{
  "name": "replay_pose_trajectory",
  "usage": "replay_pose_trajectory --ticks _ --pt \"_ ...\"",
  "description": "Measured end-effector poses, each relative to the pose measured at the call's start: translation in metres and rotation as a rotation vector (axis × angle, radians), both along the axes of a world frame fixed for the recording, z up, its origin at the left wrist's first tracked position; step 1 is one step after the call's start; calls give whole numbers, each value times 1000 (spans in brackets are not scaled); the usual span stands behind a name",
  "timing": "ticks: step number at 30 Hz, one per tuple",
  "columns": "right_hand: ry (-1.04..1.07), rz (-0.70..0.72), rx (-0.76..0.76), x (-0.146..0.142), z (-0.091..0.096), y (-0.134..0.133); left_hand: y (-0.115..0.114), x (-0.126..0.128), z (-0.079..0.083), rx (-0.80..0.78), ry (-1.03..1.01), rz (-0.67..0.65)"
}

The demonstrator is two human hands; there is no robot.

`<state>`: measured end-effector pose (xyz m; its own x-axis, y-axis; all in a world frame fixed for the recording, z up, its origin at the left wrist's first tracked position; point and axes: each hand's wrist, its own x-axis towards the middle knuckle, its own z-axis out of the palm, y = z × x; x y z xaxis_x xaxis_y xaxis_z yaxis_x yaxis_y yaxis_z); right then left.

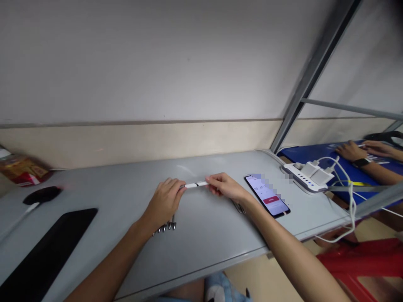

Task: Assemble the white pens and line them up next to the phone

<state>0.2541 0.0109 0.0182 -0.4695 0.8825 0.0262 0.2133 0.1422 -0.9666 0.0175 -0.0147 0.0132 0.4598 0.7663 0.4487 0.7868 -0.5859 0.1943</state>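
Over the grey desk, my left hand and my right hand each pinch one end of a thin white pen-like stick, held level between them. Several small silver metal pieces lie on the desk just under my left wrist. More silver metal shows under my right wrist. A phone with a lit screen lies face up just right of my right hand.
A white power strip with chargers and white cables sits at the desk's right end. A black keyboard, a black mouse and a red packet lie left. Another person's hands rest on a blue surface far right. A red stool stands below.
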Motion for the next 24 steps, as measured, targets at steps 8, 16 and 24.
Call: replay_pose_trajectory --ticks 8,16,24 --pt "28 69 -52 -7 -1 -5 -2 -3 4 68 102 49" --pt "-26 -152 468 -14 -3 -7 -1 -3 1 -84 -158 92" --pt "-38 -128 333 -10 -10 -2 1 -4 -4 -75 -129 95"
